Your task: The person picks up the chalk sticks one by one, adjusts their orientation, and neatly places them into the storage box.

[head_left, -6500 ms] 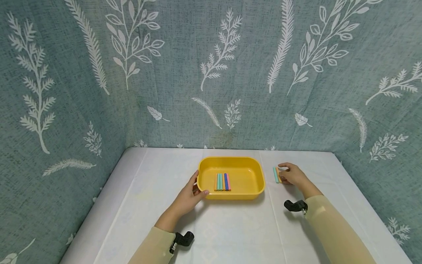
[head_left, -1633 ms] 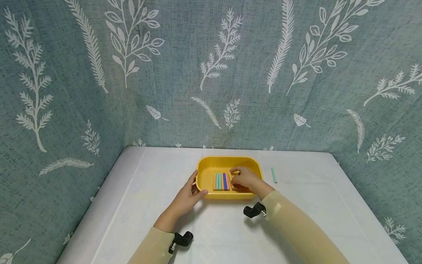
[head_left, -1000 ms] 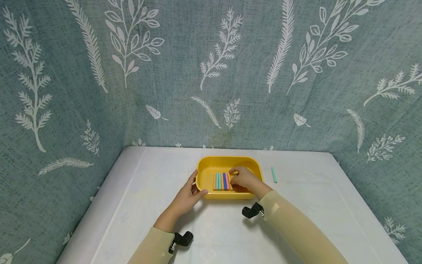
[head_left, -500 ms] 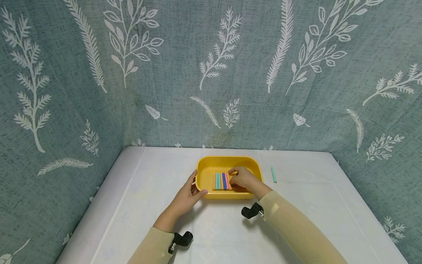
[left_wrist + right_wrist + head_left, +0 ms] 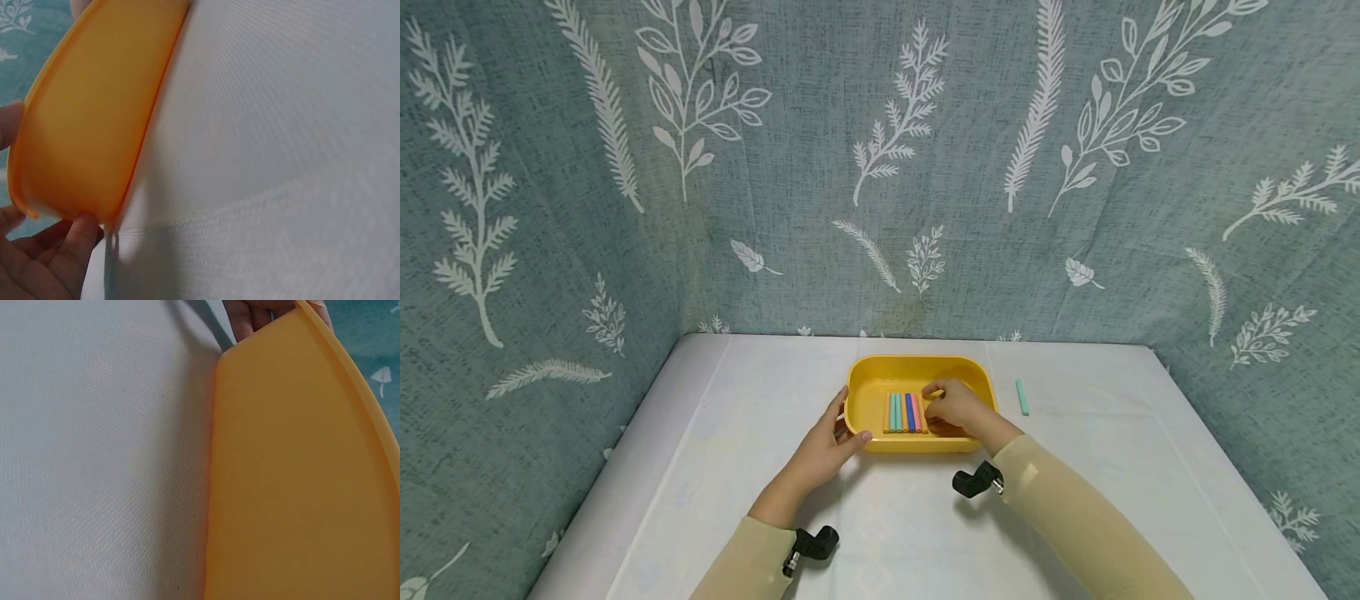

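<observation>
In the head view a yellow plastic tray (image 5: 880, 445) sits on the table. A row of chalk sticks (image 5: 898, 413) in orange, mint green, blue and pink lies side by side in it. My left hand (image 5: 822, 446) grips the tray's left end, thumb on the front rim and fingers against the side wall. My right hand (image 5: 958, 406) reaches inside the tray, with fingertips right beside the row's rightmost orange chalk stick (image 5: 924, 421). In the right wrist view the tray's wall hides the right hand's fingers. A single mint green chalk stick (image 5: 1022, 397) lies on the table right of the tray.
The white-covered table (image 5: 715, 433) meets a teal leaf-patterned cloth wall (image 5: 805, 250) at the back and both sides. A black wrist camera (image 5: 817, 543) sticks out from each sleeve.
My right hand carried an orange chalk stick from the table into the tray. It slid left against the pink one; just now the hand has eased slightly right. My left hand stays put.
</observation>
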A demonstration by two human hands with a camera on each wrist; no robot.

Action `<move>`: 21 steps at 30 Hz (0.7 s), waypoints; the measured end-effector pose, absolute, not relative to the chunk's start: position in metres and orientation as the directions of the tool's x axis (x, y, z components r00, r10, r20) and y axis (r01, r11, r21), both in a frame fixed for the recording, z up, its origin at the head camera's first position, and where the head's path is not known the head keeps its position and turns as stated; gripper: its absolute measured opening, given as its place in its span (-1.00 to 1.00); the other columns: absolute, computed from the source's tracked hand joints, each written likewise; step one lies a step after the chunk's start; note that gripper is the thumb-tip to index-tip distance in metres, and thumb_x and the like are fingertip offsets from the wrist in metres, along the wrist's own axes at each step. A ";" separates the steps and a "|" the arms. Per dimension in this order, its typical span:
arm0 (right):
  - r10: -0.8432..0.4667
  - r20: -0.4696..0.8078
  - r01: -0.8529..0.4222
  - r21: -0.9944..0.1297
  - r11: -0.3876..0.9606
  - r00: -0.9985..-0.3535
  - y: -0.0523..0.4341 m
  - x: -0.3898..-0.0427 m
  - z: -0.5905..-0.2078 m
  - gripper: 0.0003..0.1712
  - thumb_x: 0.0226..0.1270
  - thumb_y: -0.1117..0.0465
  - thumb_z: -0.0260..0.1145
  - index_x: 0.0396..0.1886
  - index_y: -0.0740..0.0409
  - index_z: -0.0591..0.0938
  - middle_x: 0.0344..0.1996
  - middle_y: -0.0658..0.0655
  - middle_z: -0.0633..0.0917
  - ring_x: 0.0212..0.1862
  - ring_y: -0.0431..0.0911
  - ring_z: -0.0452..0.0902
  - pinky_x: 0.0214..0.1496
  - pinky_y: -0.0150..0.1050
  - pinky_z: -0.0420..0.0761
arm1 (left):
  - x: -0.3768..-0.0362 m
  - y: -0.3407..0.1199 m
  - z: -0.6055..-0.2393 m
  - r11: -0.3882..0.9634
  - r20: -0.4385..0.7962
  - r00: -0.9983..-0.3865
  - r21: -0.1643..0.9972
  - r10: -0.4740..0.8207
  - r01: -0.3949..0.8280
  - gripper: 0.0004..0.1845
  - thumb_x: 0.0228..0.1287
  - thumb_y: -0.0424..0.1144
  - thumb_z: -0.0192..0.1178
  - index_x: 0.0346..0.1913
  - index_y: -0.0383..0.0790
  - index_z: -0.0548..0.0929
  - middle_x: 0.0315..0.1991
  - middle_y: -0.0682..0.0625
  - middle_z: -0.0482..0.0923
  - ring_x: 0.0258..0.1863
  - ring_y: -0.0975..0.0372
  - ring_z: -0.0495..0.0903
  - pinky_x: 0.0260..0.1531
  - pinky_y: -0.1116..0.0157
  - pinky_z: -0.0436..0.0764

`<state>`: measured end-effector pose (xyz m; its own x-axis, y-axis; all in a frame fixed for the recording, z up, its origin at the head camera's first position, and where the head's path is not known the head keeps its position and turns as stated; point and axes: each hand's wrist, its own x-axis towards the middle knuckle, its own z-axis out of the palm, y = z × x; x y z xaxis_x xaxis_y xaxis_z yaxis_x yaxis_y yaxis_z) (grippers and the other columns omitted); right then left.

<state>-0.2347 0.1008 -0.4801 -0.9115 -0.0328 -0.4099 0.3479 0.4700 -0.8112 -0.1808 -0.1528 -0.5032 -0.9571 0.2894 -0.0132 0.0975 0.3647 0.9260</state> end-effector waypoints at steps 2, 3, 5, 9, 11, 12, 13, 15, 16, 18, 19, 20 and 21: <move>-0.038 -0.410 0.347 -0.814 0.465 -0.911 0.101 -0.235 -0.481 -0.53 0.29 0.41 0.35 0.20 0.25 0.55 -0.26 0.22 0.61 -0.38 -0.05 0.63 -0.32 -0.26 0.76 | -0.181 -0.153 -0.503 0.367 -0.014 -0.958 0.925 0.288 0.097 -0.02 0.37 -0.10 0.32 0.63 -0.03 -0.10 0.54 -0.24 0.10 0.41 -0.10 0.33 0.32 0.07 0.43; -0.039 -0.410 0.347 -0.816 0.462 -0.911 0.101 -0.235 -0.481 -0.53 0.29 0.41 0.35 0.20 0.25 0.55 -0.27 0.22 0.62 -0.38 -0.05 0.63 -0.32 -0.26 0.76 | -0.181 -0.153 -0.503 0.368 -0.015 -0.958 0.925 0.287 0.096 -0.02 0.36 -0.10 0.32 0.63 -0.03 -0.10 0.54 -0.24 0.10 0.41 -0.10 0.32 0.32 0.07 0.42; -0.045 -0.411 0.347 -0.819 0.457 -0.911 0.101 -0.235 -0.481 -0.53 0.29 0.42 0.34 0.20 0.26 0.55 -0.27 0.22 0.62 -0.38 -0.05 0.64 -0.32 -0.25 0.76 | -0.181 -0.153 -0.503 0.370 -0.015 -0.958 0.924 0.287 0.096 -0.02 0.36 -0.09 0.32 0.63 -0.03 -0.10 0.54 -0.24 0.10 0.41 -0.10 0.32 0.33 0.07 0.42; -0.048 -0.411 0.346 -0.818 0.460 -0.910 0.101 -0.234 -0.480 -0.52 0.28 0.42 0.34 0.21 0.27 0.54 -0.28 0.22 0.63 -0.39 -0.05 0.64 -0.33 -0.24 0.76 | -0.181 -0.153 -0.503 0.373 -0.015 -0.957 0.923 0.288 0.098 -0.02 0.37 -0.09 0.32 0.63 -0.03 -0.10 0.54 -0.24 0.09 0.41 -0.10 0.32 0.33 0.07 0.41; -0.044 -0.416 0.351 -0.815 0.461 -0.908 0.101 -0.234 -0.480 -0.53 0.29 0.42 0.34 0.20 0.26 0.55 -0.28 0.22 0.63 -0.39 -0.05 0.64 -0.33 -0.24 0.76 | -0.181 -0.153 -0.503 0.373 -0.013 -0.957 0.922 0.289 0.100 -0.02 0.37 -0.09 0.32 0.63 -0.03 -0.10 0.54 -0.24 0.09 0.42 -0.10 0.32 0.34 0.07 0.40; -0.041 -0.418 0.354 -0.815 0.459 -0.908 0.101 -0.234 -0.480 -0.53 0.28 0.42 0.34 0.20 0.26 0.55 -0.28 0.22 0.63 -0.39 -0.05 0.64 -0.33 -0.24 0.76 | -0.181 -0.153 -0.503 0.373 -0.012 -0.957 0.922 0.289 0.101 -0.02 0.37 -0.09 0.32 0.63 -0.03 -0.10 0.54 -0.24 0.09 0.42 -0.10 0.31 0.34 0.07 0.40; -0.039 -0.418 0.356 -0.815 0.456 -0.907 0.101 -0.234 -0.479 -0.53 0.29 0.42 0.33 0.20 0.26 0.55 -0.28 0.22 0.63 -0.39 -0.04 0.64 -0.33 -0.24 0.76 | -0.181 -0.153 -0.503 0.374 -0.012 -0.957 0.922 0.289 0.101 -0.02 0.37 -0.09 0.32 0.63 -0.03 -0.10 0.54 -0.24 0.08 0.42 -0.10 0.31 0.34 0.06 0.40; -0.036 -0.417 0.358 -0.819 0.450 -0.908 0.102 -0.235 -0.479 -0.53 0.29 0.42 0.33 0.21 0.26 0.54 -0.29 0.22 0.62 -0.38 -0.05 0.63 -0.33 -0.24 0.76 | -0.181 -0.153 -0.503 0.374 -0.013 -0.957 0.922 0.288 0.101 -0.02 0.37 -0.09 0.32 0.63 -0.02 -0.10 0.55 -0.23 0.08 0.42 -0.10 0.31 0.34 0.06 0.40; -0.035 -0.410 0.352 -0.821 0.450 -0.912 0.102 -0.235 -0.478 -0.52 0.28 0.42 0.33 0.21 0.27 0.54 -0.29 0.21 0.61 -0.38 -0.05 0.62 -0.33 -0.25 0.75 | -0.181 -0.153 -0.503 0.374 -0.013 -0.958 0.922 0.288 0.100 -0.02 0.37 -0.09 0.32 0.63 -0.02 -0.10 0.55 -0.23 0.08 0.42 -0.10 0.31 0.34 0.06 0.40; -0.039 -0.394 0.334 -0.826 0.454 -0.918 0.104 -0.234 -0.475 -0.52 0.29 0.43 0.33 0.22 0.28 0.54 -0.30 0.21 0.60 -0.37 -0.06 0.59 -0.33 -0.27 0.73 | -0.181 -0.153 -0.503 0.375 -0.015 -0.958 0.922 0.287 0.098 -0.02 0.37 -0.10 0.32 0.63 -0.02 -0.10 0.55 -0.23 0.08 0.41 -0.10 0.32 0.34 0.07 0.40; -0.043 -0.387 0.327 -0.830 0.452 -0.921 0.105 -0.234 -0.473 -0.52 0.29 0.43 0.32 0.22 0.28 0.53 -0.30 0.21 0.60 -0.37 -0.05 0.58 -0.32 -0.27 0.73 | -0.180 -0.153 -0.502 0.374 -0.015 -0.958 0.922 0.286 0.097 -0.03 0.37 -0.10 0.32 0.63 -0.03 -0.10 0.55 -0.23 0.08 0.41 -0.10 0.32 0.34 0.07 0.41; -0.048 -0.381 0.320 -0.833 0.451 -0.924 0.106 -0.233 -0.471 -0.52 0.30 0.44 0.31 0.23 0.28 0.53 -0.30 0.21 0.60 -0.36 -0.05 0.57 -0.32 -0.27 0.73 | -0.180 -0.153 -0.502 0.375 -0.017 -0.958 0.922 0.286 0.096 -0.03 0.37 -0.10 0.32 0.63 -0.03 -0.10 0.55 -0.23 0.08 0.41 -0.10 0.32 0.34 0.07 0.41; -0.054 -0.377 0.315 -0.837 0.447 -0.925 0.107 -0.233 -0.468 -0.52 0.32 0.44 0.30 0.23 0.29 0.53 -0.29 0.22 0.60 -0.35 -0.04 0.57 -0.31 -0.26 0.72 | -0.180 -0.153 -0.502 0.374 -0.018 -0.958 0.923 0.286 0.095 -0.03 0.37 -0.11 0.32 0.63 -0.03 -0.10 0.55 -0.23 0.08 0.42 -0.10 0.32 0.34 0.07 0.41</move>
